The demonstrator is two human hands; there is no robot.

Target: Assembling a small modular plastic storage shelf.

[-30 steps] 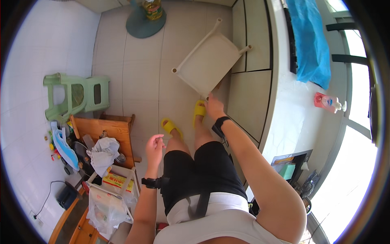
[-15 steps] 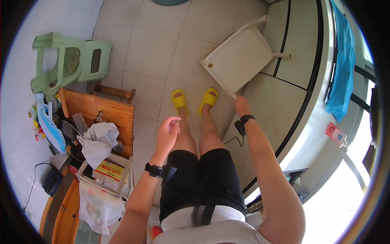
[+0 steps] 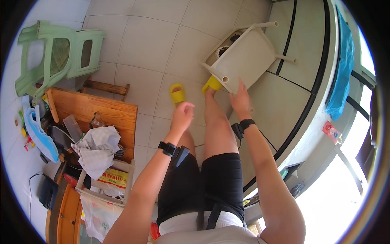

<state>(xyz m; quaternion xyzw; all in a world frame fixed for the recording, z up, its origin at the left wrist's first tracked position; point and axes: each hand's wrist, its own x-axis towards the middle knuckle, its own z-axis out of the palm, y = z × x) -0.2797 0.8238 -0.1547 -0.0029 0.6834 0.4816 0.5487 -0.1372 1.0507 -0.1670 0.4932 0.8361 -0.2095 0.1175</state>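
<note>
A cream plastic rack (image 3: 245, 59) leans beside the cabinet fronts, its flat top facing me and its round leg ends showing. Between its tiers lie a coiled pale cord (image 3: 222, 51) and a dark item. At the rack's near edge is my right hand (image 3: 242, 101), fingers stretched out and thumb apart. Whether it touches the rack I cannot tell. My left hand (image 3: 182, 118) hovers in front of my left leg, fingers curled in, with nothing visible in them. My right foot, in a yellow slipper (image 3: 212, 83), is up against the rack's near corner.
To the left stand green plastic stools (image 3: 61, 57) and a wooden table (image 3: 115, 110) holding a crumpled grey cloth (image 3: 99, 148). Nearer is a light crate-like rack (image 3: 130, 179) with packages and a plastic bag (image 3: 99, 215). Cabinets (image 3: 280, 110) line the right; a blue cloth (image 3: 341, 77) hangs above.
The cream rack has tipped, so the space between its tiers now shows. My right foot has moved forward against it. My right hand's fingers have spread; my left hand has curled and moved slightly right.
</note>
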